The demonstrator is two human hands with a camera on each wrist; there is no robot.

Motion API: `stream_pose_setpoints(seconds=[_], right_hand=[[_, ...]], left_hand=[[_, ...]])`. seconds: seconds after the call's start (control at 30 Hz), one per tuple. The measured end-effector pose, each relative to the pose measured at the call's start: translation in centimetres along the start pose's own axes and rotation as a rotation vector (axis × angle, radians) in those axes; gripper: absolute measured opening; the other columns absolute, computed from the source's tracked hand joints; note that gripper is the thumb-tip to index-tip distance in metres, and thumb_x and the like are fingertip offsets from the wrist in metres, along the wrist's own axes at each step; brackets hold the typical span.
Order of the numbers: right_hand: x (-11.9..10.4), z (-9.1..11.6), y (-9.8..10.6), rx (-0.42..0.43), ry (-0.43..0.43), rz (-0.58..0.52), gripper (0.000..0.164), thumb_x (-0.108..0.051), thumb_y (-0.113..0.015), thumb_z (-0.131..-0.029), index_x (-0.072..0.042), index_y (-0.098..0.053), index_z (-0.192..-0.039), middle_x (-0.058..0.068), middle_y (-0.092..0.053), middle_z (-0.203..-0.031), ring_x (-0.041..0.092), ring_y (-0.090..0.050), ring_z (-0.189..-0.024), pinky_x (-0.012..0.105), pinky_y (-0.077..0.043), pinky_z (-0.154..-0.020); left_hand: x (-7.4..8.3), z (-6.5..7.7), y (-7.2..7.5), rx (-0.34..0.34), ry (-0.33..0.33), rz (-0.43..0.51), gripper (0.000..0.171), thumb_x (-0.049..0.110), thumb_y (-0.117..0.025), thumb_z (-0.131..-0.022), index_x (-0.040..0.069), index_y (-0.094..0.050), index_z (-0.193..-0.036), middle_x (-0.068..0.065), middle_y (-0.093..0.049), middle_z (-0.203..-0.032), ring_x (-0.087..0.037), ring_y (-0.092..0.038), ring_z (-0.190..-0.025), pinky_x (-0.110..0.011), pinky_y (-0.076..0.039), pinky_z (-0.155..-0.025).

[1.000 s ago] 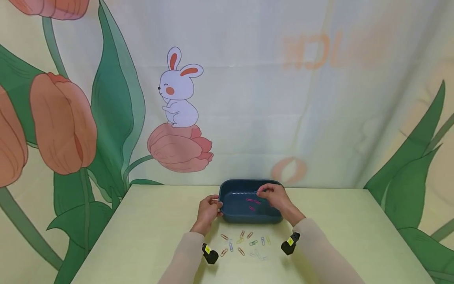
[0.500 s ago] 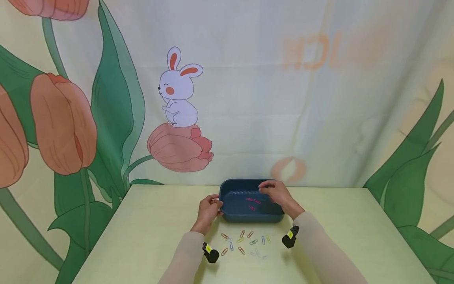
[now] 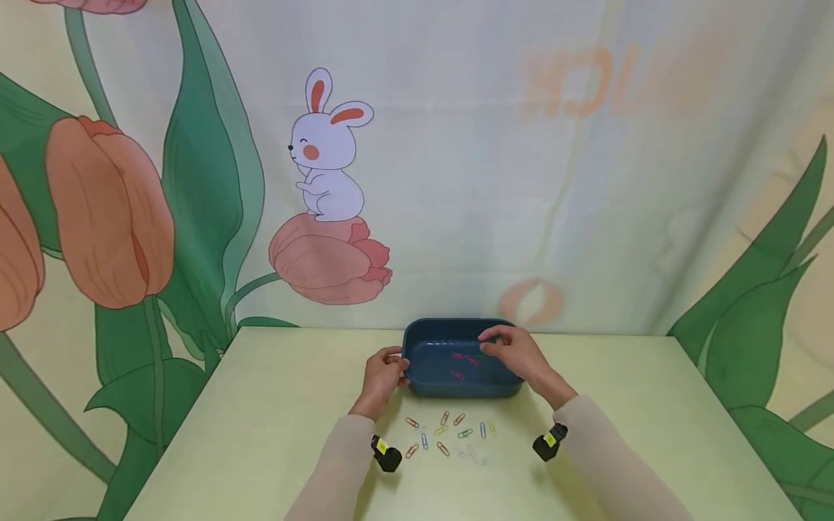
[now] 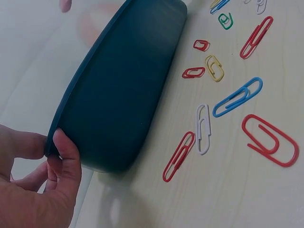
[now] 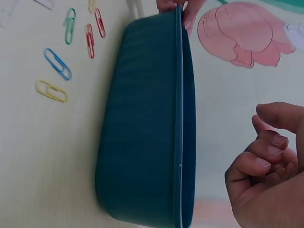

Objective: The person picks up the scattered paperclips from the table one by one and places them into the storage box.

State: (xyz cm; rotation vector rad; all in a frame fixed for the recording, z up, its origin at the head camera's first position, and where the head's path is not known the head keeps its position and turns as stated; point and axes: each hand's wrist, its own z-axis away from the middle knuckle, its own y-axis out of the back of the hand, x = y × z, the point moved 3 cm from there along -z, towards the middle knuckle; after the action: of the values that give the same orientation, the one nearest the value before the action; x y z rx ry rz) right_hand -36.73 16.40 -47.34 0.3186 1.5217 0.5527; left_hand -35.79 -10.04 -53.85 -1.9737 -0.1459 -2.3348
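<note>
- Left hand (image 3: pixel 383 376): pinching the rim at the left end of the dark blue bin (image 3: pixel 464 389).
- Right hand (image 3: pixel 517 352): above the bin's right end, thumb and forefinger slightly parted, other fingers loosely curled. Nothing visible in its grip.
- Bin sits at the middle of the surface's (image 3: pixel 293 405) far edge, long side parallel to that edge.
- Three pink paper clips (image 3: pixel 472 359) on the bin floor, right of centre. Faint green near them, too small to confirm.
- Loose clips scattered just near side of the bin, well in from the surface's left and right edges: five red clips (image 4: pixel 179 156), two yellow clips (image 4: pixel 214 69), two blue clips (image 4: pixel 237 97), one green clip (image 5: pixel 70 26).
- White clips (image 4: pixel 203 129) also there; exact count unclear, low contrast.
- Black wrist camera (image 3: pixel 389 459) on each light sleeve (image 3: pixel 339 470).
- Behind the far edge: backdrop (image 3: pixel 456 181) printed with tulips and a rabbit.
</note>
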Motion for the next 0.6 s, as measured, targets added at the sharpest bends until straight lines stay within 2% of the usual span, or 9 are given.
stream_pose_setpoints(seconds=[0.27, 0.4, 0.6], right_hand=[[0.3, 3.6, 0.0, -0.057, 0.068, -0.007, 0.02, -0.025, -0.069, -0.092, -0.016, -0.071, -0.11, -0.001, -0.043, -0.059, 0.018, -0.035, -0.052, 0.032, -0.04, -0.057], [0.6, 5.0, -0.2, -0.065, 0.083, -0.011, 0.013, -0.025, -0.069, -0.092, -0.023, -0.071, -0.104, -0.001, -0.044, -0.06, 0.016, -0.034, -0.05, 0.031, -0.037, -0.054], [0.5, 7.1, -0.9, -0.106, 0.125, -0.002, 0.014, -0.026, -0.071, -0.09, -0.023, -0.071, -0.104, -0.001, -0.045, -0.06, 0.011, -0.036, -0.05, 0.027, -0.039, -0.055]], left_hand=[[0.0, 0.1, 0.0, 0.008, 0.006, -0.01, 0.036, 0.006, -0.059, -0.095, 0.0, -0.056, -0.13, -0.006, -0.052, -0.094, -0.018, -0.057, -0.069, -0.034, -0.058, -0.071], [0.1, 0.0, -0.1, 0.001, 0.003, -0.007, 0.037, 0.006, -0.058, -0.095, 0.0, -0.056, -0.131, -0.006, -0.052, -0.094, -0.016, -0.057, -0.069, -0.032, -0.058, -0.07], [0.3, -0.1, -0.1, 0.002, 0.012, -0.007, 0.036, 0.006, -0.059, -0.095, 0.001, -0.056, -0.131, -0.007, -0.052, -0.095, -0.016, -0.057, -0.069, -0.03, -0.058, -0.068]])
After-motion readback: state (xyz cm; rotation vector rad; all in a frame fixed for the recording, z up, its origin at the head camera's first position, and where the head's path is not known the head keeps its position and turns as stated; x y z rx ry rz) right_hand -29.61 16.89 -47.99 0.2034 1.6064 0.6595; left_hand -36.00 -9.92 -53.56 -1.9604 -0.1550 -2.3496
